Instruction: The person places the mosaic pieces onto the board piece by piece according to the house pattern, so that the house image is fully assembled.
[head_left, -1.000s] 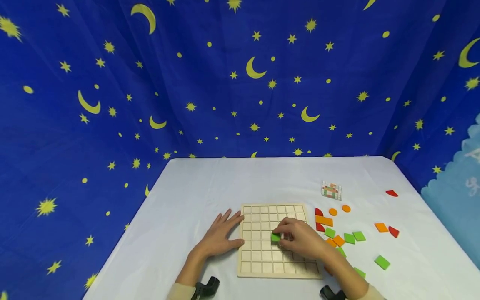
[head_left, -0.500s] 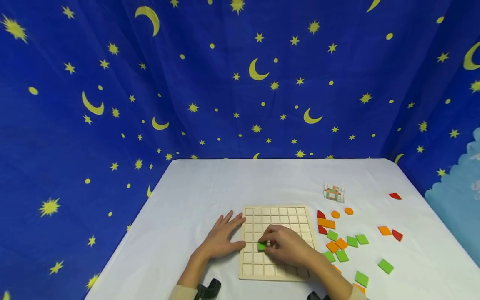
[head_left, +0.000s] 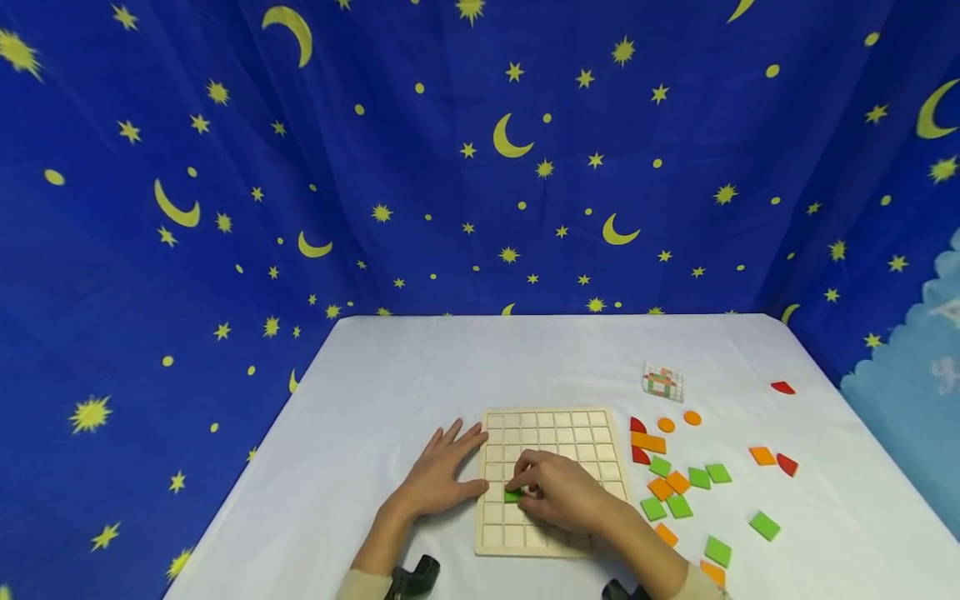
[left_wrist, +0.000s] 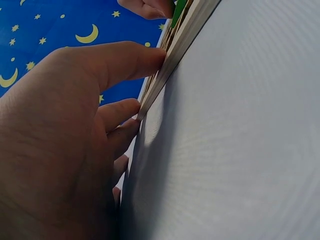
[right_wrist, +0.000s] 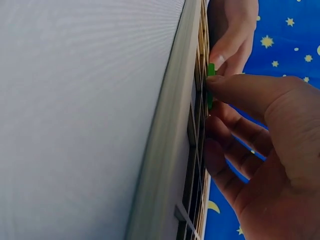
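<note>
A pale wooden board (head_left: 570,422) with a grid of shallow square cells lies on the white table. Over its left part, a few rows up from the near edge, my right hand (head_left: 566,493) pinches a small green tile (head_left: 512,497). In the right wrist view the thumb is against this green tile (right_wrist: 211,71), which stands close over the grid with one edge tilted. My left hand (head_left: 438,475) rests at the board's left side, fingers spread. Its thumb (left_wrist: 132,61) and fingertips touch the wooden rim (left_wrist: 176,52) in the left wrist view.
Right of the board lie several loose green tiles (head_left: 717,551), orange squares (head_left: 762,456), orange discs (head_left: 666,425) and red quarter-round pieces (head_left: 787,464). An orange rectangle (head_left: 648,442) overlaps red pieces. Behind them lies a pattern card (head_left: 663,382). A blue starry curtain (head_left: 450,167) backs the table.
My right hand has carried the green tile leftward and slightly nearer over the board, most of it in the first half second. The left hand has stayed at the rim.
</note>
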